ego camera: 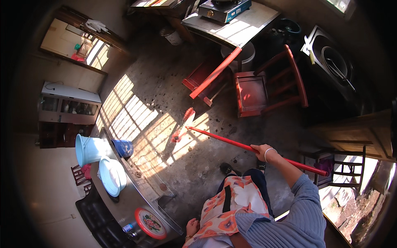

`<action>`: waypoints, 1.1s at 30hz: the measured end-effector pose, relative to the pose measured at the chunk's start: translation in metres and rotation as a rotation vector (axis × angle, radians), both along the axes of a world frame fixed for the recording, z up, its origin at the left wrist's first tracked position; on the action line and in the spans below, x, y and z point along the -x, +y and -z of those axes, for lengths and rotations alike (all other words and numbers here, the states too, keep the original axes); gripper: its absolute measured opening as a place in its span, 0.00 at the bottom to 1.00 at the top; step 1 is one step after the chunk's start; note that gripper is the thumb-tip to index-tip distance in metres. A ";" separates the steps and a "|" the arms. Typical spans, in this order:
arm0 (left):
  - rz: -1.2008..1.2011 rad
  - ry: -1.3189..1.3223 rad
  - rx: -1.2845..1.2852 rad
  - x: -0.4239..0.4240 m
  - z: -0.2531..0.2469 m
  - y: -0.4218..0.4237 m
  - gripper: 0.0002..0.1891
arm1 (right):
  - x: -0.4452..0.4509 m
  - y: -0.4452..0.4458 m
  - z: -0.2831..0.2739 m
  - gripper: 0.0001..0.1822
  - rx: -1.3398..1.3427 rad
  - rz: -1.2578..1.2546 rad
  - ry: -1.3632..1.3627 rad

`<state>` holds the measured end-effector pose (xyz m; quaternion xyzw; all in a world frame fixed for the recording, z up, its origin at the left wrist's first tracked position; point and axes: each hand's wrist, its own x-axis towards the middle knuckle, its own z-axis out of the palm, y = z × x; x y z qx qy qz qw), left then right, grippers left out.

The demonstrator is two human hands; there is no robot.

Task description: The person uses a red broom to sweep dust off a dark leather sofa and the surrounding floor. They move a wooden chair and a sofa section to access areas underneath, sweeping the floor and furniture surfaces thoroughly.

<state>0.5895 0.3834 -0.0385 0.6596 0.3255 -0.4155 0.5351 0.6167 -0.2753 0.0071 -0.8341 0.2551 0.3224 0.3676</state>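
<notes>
A red broom handle (223,140) is gripped in my right hand (263,152), with its end reaching back past my forearm. The broom head (185,124), pale with red bristles, lies on the sunlit concrete floor in front of me. My left hand (193,228) hangs low beside my patterned apron (217,210), its fingers curled; whether anything is inside them is hidden. My dark shoes (228,169) stand on the floor behind the broom head.
Two red wooden chairs (251,93) stand ahead, near a table (229,31) bearing a gas stove (225,11). To the left, a long table (136,198) holds light-blue buckets and basins (113,176) and a floral tray (151,223). A dark chair (347,169) is at right.
</notes>
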 end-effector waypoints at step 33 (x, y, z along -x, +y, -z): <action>0.336 -0.096 -0.202 0.027 -0.034 -0.092 0.17 | -0.054 0.041 0.198 0.21 -0.077 0.495 0.104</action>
